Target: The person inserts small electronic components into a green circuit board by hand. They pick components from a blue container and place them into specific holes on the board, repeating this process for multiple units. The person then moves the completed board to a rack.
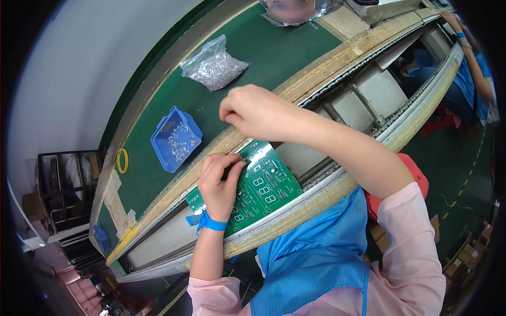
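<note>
A green circuit board (pixel 263 184) with white digit outlines and small parts on it rests across the conveyor rails in front of me. Over the board's left part is my left hand (pixel 216 181), its thumb and fingertips closed near the board's far edge; what they pinch, if anything, is too small to tell. My right hand (pixel 255 111) is raised beyond the board, above the wooden ledge, with curled fingers that hide whatever is in them. Left of it, a blue bin (pixel 162 151) holds many small clear parts (pixel 182 141).
On the green bench (pixel 274 50) lies a clear bag of small parts (pixel 215 66). A yellow tape roll (pixel 123 160) is at the left. The wooden ledge (pixel 300 84) runs between bench and conveyor. Another person (pixel 477 79) sits at the far right.
</note>
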{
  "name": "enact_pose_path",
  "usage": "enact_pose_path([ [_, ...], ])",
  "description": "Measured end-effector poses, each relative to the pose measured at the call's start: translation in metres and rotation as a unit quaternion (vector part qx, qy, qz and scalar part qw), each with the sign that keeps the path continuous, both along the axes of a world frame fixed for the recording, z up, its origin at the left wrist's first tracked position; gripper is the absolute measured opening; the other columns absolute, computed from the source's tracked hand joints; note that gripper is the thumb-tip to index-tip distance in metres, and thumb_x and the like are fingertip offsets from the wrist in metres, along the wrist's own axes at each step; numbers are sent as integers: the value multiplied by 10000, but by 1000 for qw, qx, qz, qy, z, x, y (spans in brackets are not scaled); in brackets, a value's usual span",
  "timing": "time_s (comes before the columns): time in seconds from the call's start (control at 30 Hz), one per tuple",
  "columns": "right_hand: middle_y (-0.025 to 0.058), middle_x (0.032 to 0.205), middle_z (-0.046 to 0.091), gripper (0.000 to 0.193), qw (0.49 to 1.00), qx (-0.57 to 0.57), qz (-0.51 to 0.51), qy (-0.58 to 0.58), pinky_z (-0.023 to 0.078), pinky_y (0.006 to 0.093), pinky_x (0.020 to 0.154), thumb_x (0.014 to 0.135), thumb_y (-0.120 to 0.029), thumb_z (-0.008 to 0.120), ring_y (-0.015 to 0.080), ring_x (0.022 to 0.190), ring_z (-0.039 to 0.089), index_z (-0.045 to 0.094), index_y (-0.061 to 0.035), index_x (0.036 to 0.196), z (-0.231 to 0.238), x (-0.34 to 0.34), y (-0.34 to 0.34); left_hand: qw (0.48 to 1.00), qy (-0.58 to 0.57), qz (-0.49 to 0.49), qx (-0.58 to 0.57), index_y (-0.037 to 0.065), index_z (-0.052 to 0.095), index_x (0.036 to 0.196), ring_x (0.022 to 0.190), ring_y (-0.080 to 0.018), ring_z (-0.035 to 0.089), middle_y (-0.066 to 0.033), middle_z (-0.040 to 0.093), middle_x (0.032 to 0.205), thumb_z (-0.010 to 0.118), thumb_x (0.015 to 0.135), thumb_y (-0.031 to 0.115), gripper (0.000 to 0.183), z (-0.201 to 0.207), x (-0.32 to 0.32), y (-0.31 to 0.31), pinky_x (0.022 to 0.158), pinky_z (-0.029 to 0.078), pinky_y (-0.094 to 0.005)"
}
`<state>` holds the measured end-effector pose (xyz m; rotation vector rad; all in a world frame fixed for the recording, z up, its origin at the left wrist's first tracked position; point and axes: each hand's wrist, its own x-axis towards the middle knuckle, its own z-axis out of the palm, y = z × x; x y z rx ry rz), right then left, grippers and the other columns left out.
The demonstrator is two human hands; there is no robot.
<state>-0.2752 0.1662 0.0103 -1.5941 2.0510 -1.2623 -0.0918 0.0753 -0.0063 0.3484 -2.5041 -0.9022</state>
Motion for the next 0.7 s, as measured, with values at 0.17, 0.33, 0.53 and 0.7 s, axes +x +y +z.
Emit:
enact_pose_path([
  [0.17,173,919,641,131,998,39,-3,50,508,430,798,833,-51,581,350,912,632,686,9,884,-9,1,3,999,-8,-3,-38,5,686,885,781,-229,609,-110,642,834,759,721,-28,183,0,-2,2,687,490,-307],
  [0.33,170,912,641,130,995,43,-1,92,515,425,791,789,-13,568,342,900,635,678,13,851,-14,2,0,998,-12,-5,-65,1,677,878,788,-215,610,-108,646,847,739,738,-55,163,0,-2,2,699,488,-292],
  [0.53,172,893,643,148,994,35,-5,107,520,420,789,748,8,565,341,891,638,679,10,843,-15,1,1,995,2,-12,-98,9,678,873,780,-255,608,-111,648,794,767,703,-29,196,2,-6,5,689,491,-335],
  [0.7,172,888,644,149,994,40,-5,103,520,418,790,746,10,566,341,892,639,679,13,843,-16,2,0,994,0,-17,-108,11,676,877,787,-258,609,-105,658,805,762,703,-31,198,4,-6,6,698,491,-341],
])
